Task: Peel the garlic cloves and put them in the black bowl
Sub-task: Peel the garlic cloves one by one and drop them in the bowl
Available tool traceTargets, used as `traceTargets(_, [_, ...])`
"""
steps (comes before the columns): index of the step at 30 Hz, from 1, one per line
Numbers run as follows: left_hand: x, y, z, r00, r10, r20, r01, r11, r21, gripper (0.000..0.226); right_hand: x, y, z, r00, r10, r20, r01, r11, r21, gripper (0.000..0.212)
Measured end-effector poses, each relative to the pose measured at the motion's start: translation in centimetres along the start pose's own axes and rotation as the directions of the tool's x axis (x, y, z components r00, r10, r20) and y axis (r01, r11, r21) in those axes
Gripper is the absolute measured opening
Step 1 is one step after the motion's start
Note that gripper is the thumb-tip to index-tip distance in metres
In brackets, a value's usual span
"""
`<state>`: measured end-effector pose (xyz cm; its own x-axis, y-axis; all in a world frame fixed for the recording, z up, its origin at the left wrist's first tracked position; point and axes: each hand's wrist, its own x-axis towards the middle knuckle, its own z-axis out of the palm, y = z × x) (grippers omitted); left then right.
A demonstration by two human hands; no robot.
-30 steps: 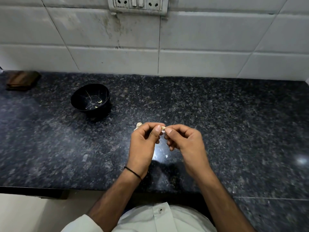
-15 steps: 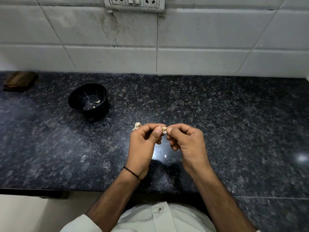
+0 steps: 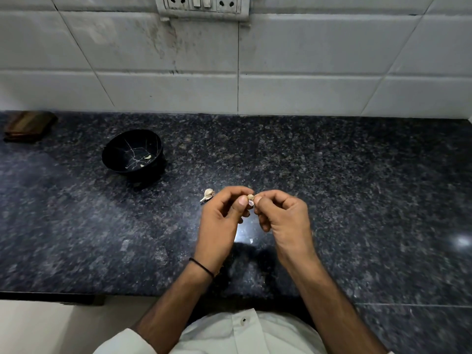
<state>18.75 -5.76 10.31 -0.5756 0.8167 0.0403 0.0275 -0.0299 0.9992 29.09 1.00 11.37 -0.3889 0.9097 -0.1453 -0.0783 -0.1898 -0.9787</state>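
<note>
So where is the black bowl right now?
In the head view the black bowl sits on the dark counter, to the left of both hands and farther back, near the tiled wall, with a few pale bits inside.

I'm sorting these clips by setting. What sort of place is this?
Most likely a home kitchen: a dark speckled stone counter against a white tiled wall with a socket panel, and garlic being peeled near a black bowl.
</note>
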Motion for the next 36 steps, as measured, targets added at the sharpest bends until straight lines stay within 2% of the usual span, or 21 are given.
traceTargets(2, [0.2,0.0,-0.3,0.998,0.064,0.02,-0.065,0.994,0.082,0.013,0.1,0.0,0.0,1.0,-0.015,0.003,0.015,1.0,-0.02,0.011])
traceTargets(5, [0.5,0.2,-0.7,0.996,0.078,0.037,-0.082,0.993,0.088,0.011,0.2,0.0,0.0,1.0,-0.026,0.006,0.026,1.0,-0.015,0.011])
traceTargets(11, [0.9,0.1,-0.7,0.998,-0.049,0.03,0.052,0.991,-0.12,0.014,0.4,-0.2,-0.2,0.996,-0.077,0.048,0.081,0.994,-0.079,0.014])
traceTargets(16, [0.9,-0.1,-0.2,0.979,-0.201,0.031,0.2,0.925,-0.323,0.025,0.6,0.1,-0.3,0.992,-0.102,0.072,0.11,0.986,-0.124,0.015])
traceTargets(25, [1.7,-0.5,-0.4,0.959,-0.284,-0.005,0.26,0.883,-0.39,0.015,1.0,0.6,-0.7,0.992,-0.095,0.081,0.108,0.978,-0.178,0.017])
traceTargets(29, [1.8,-0.4,-0.9,0.962,-0.272,-0.036,0.24,0.897,-0.371,0.019,1.4,0.9,-0.8,0.995,-0.071,0.063,0.083,0.977,-0.196,0.016])
traceTargets(34, [1.8,-0.6,-0.8,0.978,-0.199,-0.061,0.179,0.955,-0.237,0.02,1.6,1.4,-0.6,0.994,-0.07,0.089,0.092,0.958,-0.271,0.02])
traceTargets(36, [1.8,-0.6,-0.7,0.981,-0.177,-0.076,0.159,0.968,-0.194,0.018,1.6,1.5,-0.4,0.99,-0.096,0.102,0.121,0.952,-0.279,0.013])
